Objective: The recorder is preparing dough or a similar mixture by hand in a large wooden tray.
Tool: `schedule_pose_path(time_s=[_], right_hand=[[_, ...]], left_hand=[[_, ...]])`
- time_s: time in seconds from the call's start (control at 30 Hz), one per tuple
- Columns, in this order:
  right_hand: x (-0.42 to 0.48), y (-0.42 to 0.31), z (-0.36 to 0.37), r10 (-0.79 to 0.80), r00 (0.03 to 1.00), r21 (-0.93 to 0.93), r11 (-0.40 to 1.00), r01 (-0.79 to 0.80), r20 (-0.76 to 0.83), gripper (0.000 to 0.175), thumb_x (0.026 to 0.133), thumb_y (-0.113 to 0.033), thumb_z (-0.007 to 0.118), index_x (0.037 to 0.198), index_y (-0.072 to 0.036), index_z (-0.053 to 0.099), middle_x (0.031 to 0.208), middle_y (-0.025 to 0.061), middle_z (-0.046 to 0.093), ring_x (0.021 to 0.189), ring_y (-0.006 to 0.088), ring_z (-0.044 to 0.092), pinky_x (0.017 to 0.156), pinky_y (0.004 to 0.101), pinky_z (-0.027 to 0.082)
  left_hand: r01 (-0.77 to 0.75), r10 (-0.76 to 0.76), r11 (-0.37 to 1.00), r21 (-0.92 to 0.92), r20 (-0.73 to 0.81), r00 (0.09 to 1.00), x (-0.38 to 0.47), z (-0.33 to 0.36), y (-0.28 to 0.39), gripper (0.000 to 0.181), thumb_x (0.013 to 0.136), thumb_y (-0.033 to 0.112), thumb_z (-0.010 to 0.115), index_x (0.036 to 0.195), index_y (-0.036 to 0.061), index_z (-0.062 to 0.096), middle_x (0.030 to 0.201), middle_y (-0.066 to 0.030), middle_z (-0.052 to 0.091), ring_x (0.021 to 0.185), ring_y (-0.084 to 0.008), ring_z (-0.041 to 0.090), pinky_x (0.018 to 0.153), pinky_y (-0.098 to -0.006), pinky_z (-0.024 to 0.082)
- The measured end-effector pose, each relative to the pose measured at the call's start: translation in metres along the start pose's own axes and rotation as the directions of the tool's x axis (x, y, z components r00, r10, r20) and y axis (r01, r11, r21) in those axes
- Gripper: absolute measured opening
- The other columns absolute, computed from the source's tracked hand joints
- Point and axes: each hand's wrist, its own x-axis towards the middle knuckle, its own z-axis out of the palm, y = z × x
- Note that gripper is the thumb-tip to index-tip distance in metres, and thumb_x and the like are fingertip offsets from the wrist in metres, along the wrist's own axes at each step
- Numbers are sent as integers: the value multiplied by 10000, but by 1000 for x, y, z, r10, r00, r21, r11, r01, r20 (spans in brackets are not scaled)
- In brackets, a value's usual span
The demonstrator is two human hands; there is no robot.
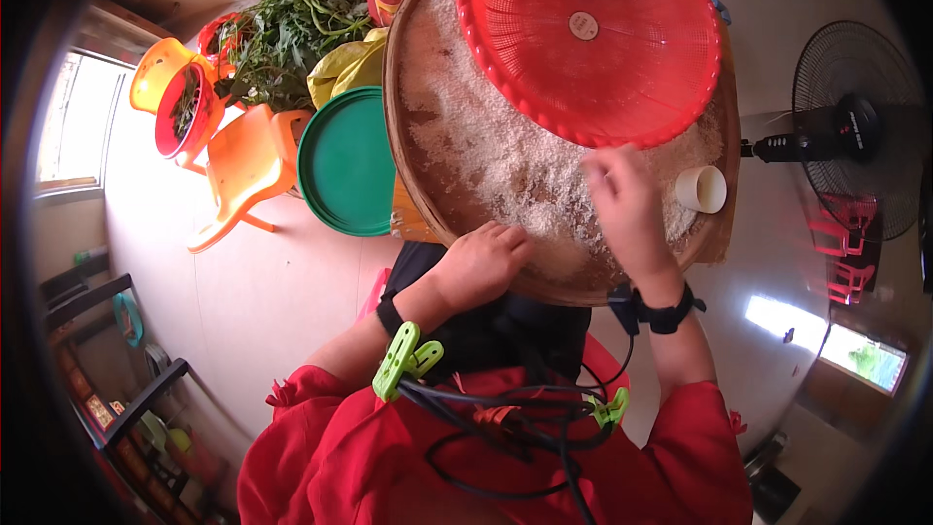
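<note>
A wide round winnowing tray point(412, 193) with a raised rim lies before me, spread with pale grains that look like rice point(510, 153). My left hand point(481, 262) rests over the near rim, its fingers curled down at a small heap of grain; the fingertips are hidden. Above the grain, my right hand point(628, 208) is raised with bent fingers and is slightly blurred. Whether a grain is pinched in it cannot be seen. Just beyond that hand, a red plastic mesh basket point(583, 91) sits over the tray's far part. A small white cup point(702, 189) lies tipped at the right.
A green round lid or tray point(346, 160) stands left of the winnowing tray. Orange plastic chairs point(244, 160) and a pile of leafy greens point(306, 22) are farther left. At right stands a black fan point(856, 124). Black cables point(503, 397) hang clipped across my chest.
</note>
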Motion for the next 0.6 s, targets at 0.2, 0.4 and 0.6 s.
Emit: schedule_pose_path(time_s=[0.2,0.4,0.6], right_hand=[[-22,28,56,-6,977,-143,989,37,215,132,932,-109,649,1014,-82,549,954,134,625,773,390,670,635,477,549],[-11,41,72,5,977,-156,987,29,214,158,932,-103,641,1034,-76,523,986,154,615,807,414,663,648,499,545],[-11,55,82,16,978,-120,993,9,208,145,938,-115,639,1025,-65,534,990,168,615,835,441,655,679,537,527]], left_hand=[[-25,26,999,-19,37,999,5,-1,-1,271,774,119,630,1042,82,618,1001,-92,614,974,-316,646,852,-414,551],[-28,28,999,-21,14,1000,3,1,-1,263,775,125,635,1034,88,612,992,-90,607,971,-315,645,843,-419,557],[-29,29,999,-15,-6,1000,4,-2,2,168,795,123,609,955,74,597,964,-100,607,951,-307,649,835,-410,556]])
